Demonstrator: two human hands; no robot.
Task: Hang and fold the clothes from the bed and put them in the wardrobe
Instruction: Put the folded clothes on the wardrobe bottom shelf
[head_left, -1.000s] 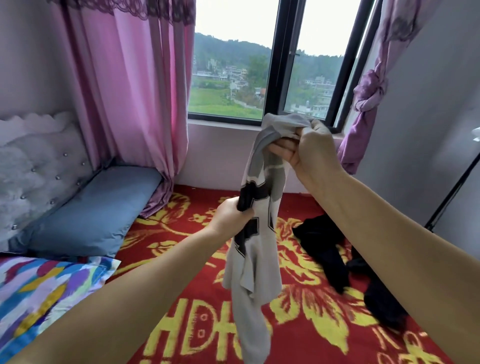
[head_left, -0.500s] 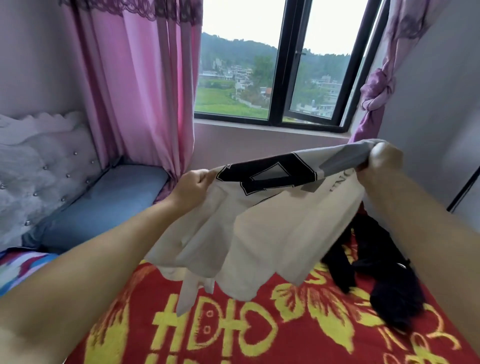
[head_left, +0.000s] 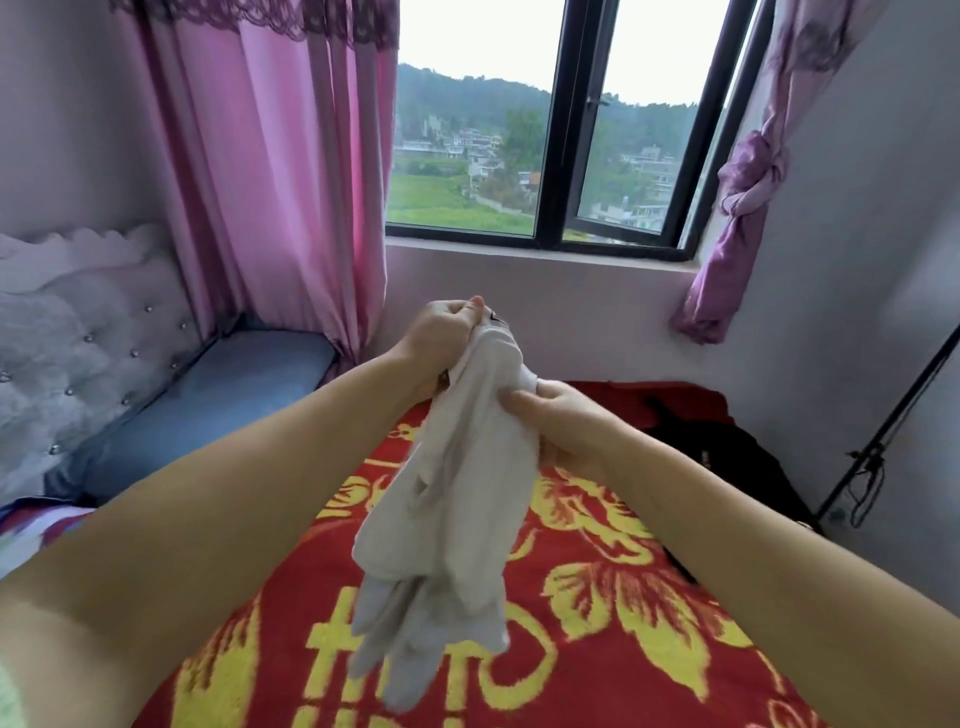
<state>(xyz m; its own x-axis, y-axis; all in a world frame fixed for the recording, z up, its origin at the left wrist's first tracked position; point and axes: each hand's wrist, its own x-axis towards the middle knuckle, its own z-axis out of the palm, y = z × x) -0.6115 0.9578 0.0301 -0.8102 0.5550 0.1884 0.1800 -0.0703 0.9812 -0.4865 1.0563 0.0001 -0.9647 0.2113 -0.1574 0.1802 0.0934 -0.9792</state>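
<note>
The pale grey shirt (head_left: 457, 499), spread wide half a second ago, now hangs bunched above the bed (head_left: 597, 597). The left hand (head_left: 447, 327) grips its top; the right hand (head_left: 561, 426) pinches lower, so folding has not begun.

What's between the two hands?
The head view shows the bunched white garment held between the left hand and the right hand.
</note>
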